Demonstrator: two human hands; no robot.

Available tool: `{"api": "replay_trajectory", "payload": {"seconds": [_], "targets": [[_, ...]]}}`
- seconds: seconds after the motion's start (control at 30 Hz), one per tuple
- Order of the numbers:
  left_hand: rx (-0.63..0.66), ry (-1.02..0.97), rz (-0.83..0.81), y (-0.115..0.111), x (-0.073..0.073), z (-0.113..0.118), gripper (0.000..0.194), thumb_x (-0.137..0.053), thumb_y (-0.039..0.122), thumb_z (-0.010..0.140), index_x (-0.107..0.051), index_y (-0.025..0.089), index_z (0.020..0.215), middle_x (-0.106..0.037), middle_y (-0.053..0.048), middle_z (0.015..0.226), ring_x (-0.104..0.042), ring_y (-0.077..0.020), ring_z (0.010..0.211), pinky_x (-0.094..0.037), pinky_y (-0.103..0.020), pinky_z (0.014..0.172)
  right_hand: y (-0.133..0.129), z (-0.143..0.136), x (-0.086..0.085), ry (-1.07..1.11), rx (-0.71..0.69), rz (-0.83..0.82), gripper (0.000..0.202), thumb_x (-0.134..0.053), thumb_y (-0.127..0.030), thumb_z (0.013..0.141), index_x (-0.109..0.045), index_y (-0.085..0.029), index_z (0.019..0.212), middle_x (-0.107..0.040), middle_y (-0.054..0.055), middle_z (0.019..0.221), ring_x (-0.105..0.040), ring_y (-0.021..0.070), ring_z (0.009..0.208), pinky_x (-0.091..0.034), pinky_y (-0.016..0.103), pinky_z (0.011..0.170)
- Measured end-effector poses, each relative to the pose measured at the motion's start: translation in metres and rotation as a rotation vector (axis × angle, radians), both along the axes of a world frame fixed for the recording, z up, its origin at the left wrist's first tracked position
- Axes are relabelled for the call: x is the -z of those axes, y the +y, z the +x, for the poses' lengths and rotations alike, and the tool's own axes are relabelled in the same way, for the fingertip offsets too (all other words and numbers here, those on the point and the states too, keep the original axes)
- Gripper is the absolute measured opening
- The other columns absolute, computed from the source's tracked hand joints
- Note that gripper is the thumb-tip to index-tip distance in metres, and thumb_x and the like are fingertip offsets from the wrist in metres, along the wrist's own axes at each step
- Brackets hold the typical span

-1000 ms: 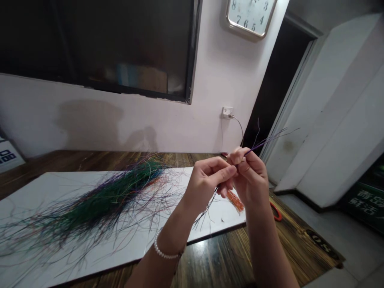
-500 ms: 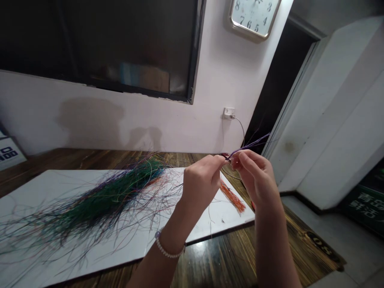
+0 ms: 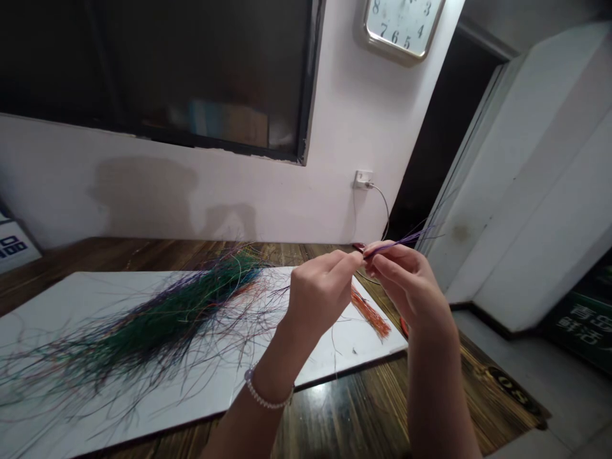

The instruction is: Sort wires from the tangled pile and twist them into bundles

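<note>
Both of my hands are raised over the right end of a white board [image 3: 176, 408], fingertips almost meeting. My left hand [image 3: 325, 287], with a beaded bracelet [image 3: 268, 398] at its wrist, pinches one end of a thin bundle of purple wires [image 3: 406, 240]. Close against it, my right hand [image 3: 406, 271] has its thumb and fingers closed on the same bundle. The loose ends stick out to the right past the knuckles. A big tangled heap of green, purple and dark wires [image 3: 176, 309] lies on the board. Behind my hands rests a small orange wire bundle [image 3: 370, 312].
The board lies on a dark wooden table [image 3: 354, 408], which bears a number plate [image 3: 511, 387] at its right corner. A socket with a plugged-in cable [image 3: 366, 180] and a square clock [image 3: 401, 25] are on the wall. A printed box [image 3: 16, 245] stands at the left.
The purple wires have swung lower and now lie across the fingers of my right hand. That hand's thumb and fingers have shifted on the bundle. My left hand is nearly still.
</note>
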State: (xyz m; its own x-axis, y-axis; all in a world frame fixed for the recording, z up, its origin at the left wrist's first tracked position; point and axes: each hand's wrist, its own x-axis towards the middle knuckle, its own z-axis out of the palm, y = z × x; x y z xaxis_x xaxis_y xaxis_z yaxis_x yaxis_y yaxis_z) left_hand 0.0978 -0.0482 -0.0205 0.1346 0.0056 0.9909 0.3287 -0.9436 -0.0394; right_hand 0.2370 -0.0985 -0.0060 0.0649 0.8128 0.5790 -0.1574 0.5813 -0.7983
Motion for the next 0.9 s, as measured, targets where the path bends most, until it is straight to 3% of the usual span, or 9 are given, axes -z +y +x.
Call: {"api": "replay_trajectory", "payload": {"seconds": [0.1,0.23,0.4,0.57,0.9], "targets": [[0.114,-0.017,-0.094,-0.005,-0.002,0.000,0.012,-0.054,0.007,0.083,-0.062,0.016,0.083,-0.066,0.001,0.068,-0.058,-0.0070,0.059,-0.043,-0.018,0.056,0.000,0.002,0.000,-0.009,-0.039,0.026,0.007,-0.070,-0.019,0.077,-0.073,-0.019,0.083,-0.063,0.001,0.082,-0.055,0.0078,0.071,-0.045,0.018,0.067],[0.376,-0.044,-0.373,-0.016,-0.009,0.000,0.012,-0.056,0.012,0.084,-0.061,0.015,0.072,-0.058,0.004,0.057,-0.048,-0.0041,0.049,-0.038,-0.016,0.048,0.000,0.003,0.001,-0.026,-0.073,0.084,0.006,-0.069,-0.018,0.077,-0.072,-0.020,0.082,-0.060,0.001,0.081,-0.055,0.0100,0.073,-0.045,0.021,0.066],[0.622,-0.012,-0.751,-0.023,-0.015,0.000,0.018,-0.055,0.015,0.083,-0.058,0.015,0.065,-0.049,0.005,0.050,-0.038,-0.0035,0.041,-0.031,-0.017,0.039,0.001,0.003,0.000,-0.072,0.037,0.214,0.008,-0.068,-0.016,0.076,-0.072,-0.023,0.076,-0.058,0.001,0.075,-0.052,0.0121,0.069,-0.043,0.024,0.059],[0.806,0.019,-0.963,-0.023,-0.018,-0.001,0.019,-0.054,0.021,0.085,-0.058,0.016,0.067,-0.047,0.003,0.049,-0.033,-0.0038,0.039,-0.027,-0.018,0.035,0.001,0.000,-0.001,-0.128,0.161,0.328,0.013,-0.065,-0.012,0.077,-0.072,-0.023,0.077,-0.059,0.002,0.075,-0.054,0.0140,0.072,-0.044,0.026,0.060],[1.300,0.239,-1.506,-0.010,-0.017,-0.010,0.022,-0.058,0.031,0.082,-0.057,0.015,0.066,-0.036,0.005,0.043,-0.014,-0.0020,0.035,-0.007,-0.021,0.034,-0.001,0.007,-0.001,-0.252,0.181,0.439,0.011,-0.066,-0.015,0.078,-0.072,-0.024,0.079,-0.058,0.002,0.075,-0.053,0.0148,0.071,-0.041,0.028,0.058]]}}
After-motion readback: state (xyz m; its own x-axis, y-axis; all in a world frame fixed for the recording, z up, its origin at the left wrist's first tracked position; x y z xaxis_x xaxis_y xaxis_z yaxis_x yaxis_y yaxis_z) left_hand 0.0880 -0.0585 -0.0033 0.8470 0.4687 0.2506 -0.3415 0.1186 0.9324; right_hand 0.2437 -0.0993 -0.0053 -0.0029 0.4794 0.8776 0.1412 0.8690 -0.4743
